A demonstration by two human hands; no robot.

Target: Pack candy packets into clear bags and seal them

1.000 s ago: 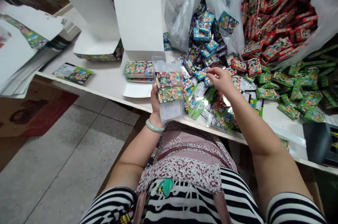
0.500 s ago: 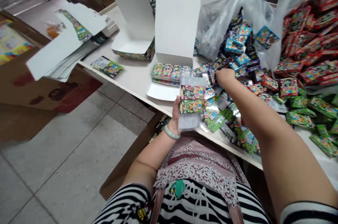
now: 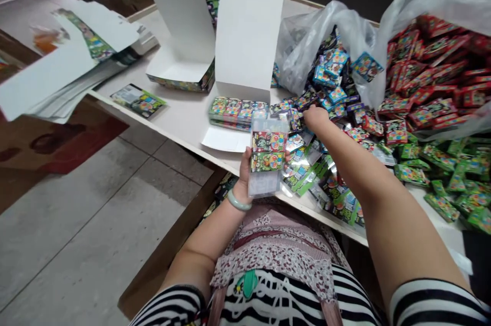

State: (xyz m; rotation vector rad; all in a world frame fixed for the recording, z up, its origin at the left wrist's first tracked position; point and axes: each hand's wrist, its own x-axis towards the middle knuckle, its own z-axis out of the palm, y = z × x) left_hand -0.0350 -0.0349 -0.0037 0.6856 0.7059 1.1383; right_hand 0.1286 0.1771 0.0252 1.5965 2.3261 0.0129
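Now left hand (image 3: 244,172) grips clear sleeve (image 3: 267,158); print unreadable.

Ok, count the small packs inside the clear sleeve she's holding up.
2. In the clear sleeve held by the left hand, a red pack sits above a green pack; the space below looks unfilled. Any behind them would be hidden.

the clear glossy plastic sleeve (image 3: 267,157) in the left hand (image 3: 245,175) shows two printed card packs through its shiny film. the small blue printed cardboard packs (image 3: 333,72) under the right hand (image 3: 315,117) look smooth. thin translucent plastic bags (image 3: 307,44) crinkle and gleam. the open white cardboard box (image 3: 245,39) is matt; the pale tabletop (image 3: 184,111) is smooth, matt laminate.
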